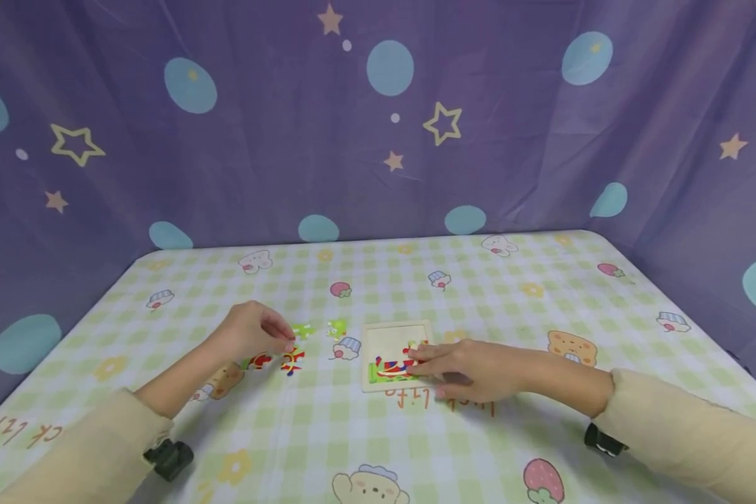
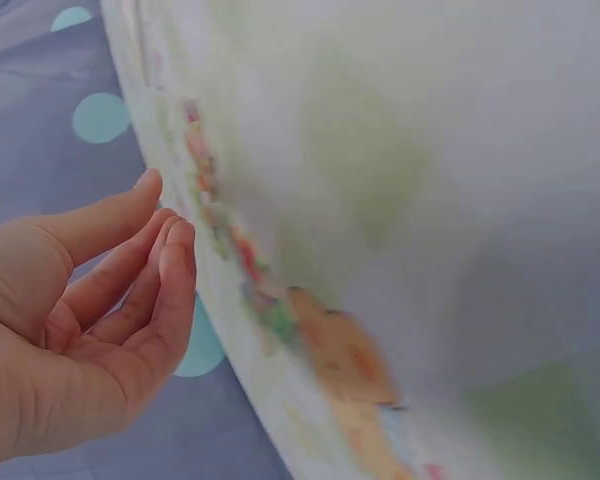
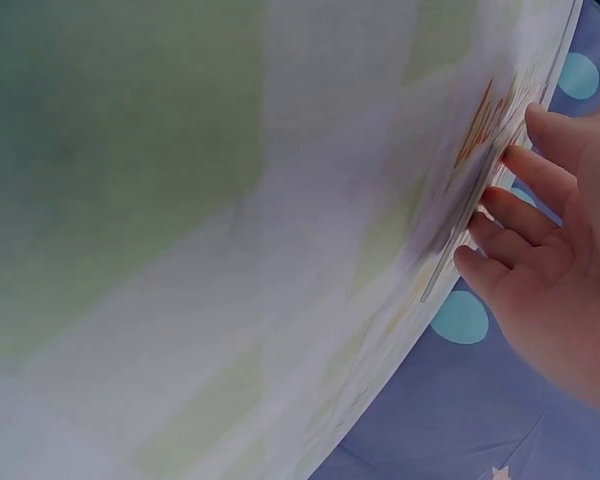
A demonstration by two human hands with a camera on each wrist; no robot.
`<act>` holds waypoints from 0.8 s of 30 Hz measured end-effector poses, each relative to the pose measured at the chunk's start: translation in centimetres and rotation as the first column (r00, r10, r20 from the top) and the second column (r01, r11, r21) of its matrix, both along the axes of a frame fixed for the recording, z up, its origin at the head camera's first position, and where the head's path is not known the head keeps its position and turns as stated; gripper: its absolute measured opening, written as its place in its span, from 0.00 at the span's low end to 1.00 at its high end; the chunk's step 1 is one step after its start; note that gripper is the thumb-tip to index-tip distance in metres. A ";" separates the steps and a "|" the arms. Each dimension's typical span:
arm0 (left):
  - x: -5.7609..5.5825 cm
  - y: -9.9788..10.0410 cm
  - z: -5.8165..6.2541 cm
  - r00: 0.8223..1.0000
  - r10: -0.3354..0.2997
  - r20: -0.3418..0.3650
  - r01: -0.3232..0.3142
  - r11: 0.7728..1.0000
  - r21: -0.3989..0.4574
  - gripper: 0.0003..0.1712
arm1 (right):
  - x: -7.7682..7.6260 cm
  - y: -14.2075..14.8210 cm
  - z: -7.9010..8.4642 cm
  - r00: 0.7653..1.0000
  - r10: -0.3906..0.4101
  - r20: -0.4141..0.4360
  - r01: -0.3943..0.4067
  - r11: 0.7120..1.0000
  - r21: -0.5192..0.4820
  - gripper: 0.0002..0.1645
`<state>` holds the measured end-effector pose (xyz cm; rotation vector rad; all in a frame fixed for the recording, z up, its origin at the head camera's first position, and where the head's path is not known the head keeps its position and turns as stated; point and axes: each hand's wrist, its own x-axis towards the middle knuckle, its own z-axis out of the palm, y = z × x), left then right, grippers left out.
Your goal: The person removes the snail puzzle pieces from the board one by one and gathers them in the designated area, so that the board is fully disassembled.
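In the head view, my left hand (image 1: 253, 332) hovers over loose jigsaw pieces, thumb and fingertips close together. Right below its fingertips lies a red, yellow and blue piece (image 1: 292, 361). A red and green piece (image 1: 260, 361) is partly under the hand. The left wrist view shows nothing between the loosely bent fingers of the left hand (image 2: 115, 300). My right hand (image 1: 475, 365) rests its extended fingers on the right part of a pale square puzzle tray (image 1: 366, 353), covering some of it. Colourful pieces (image 1: 387, 369) fill the tray's lower part; its upper left shows bare wood.
Two light green jigsaw pieces, one piece (image 1: 304, 330) beside the left fingertips and another piece (image 1: 337, 329) farther right, lie between the hands. A checked cloth (image 1: 327, 441) with printed cartoons covers the table. Behind it hangs a purple curtain (image 1: 277, 140).
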<state>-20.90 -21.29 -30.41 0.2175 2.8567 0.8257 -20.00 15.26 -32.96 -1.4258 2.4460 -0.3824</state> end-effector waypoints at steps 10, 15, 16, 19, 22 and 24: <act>-0.9 2.7 1.8 0.998 -0.057 0.004 0.057 0.998 -0.007 0.11 | 0.3 -0.2 0.4 0.999 -0.045 -0.026 0.046 0.998 0.051 0.28; -1.4 5.4 1.4 0.995 -0.103 0.014 0.103 0.994 0.030 0.11 | 0.4 -0.1 0.5 0.997 -0.028 -0.075 0.031 0.999 0.038 0.27; -1.5 6.0 1.3 0.993 -0.118 0.011 0.117 0.993 0.029 0.12 | 0.5 -0.2 0.5 0.996 -0.023 -0.082 0.026 0.999 0.036 0.27; -1.5 7.8 1.0 0.988 -0.156 0.014 0.156 0.987 0.027 0.12 | 0.5 -0.3 0.4 0.995 -0.017 -0.098 0.020 0.999 0.035 0.27; -1.7 9.7 0.6 0.979 -0.203 0.012 0.202 0.979 0.026 0.13 | 0.4 -0.4 0.3 0.995 -0.032 -0.097 0.036 0.998 0.044 0.27; -1.8 10.9 0.4 0.974 -0.228 0.014 0.227 0.973 0.028 0.13 | 0.4 -0.4 0.3 0.995 -0.033 -0.098 0.037 0.998 0.043 0.27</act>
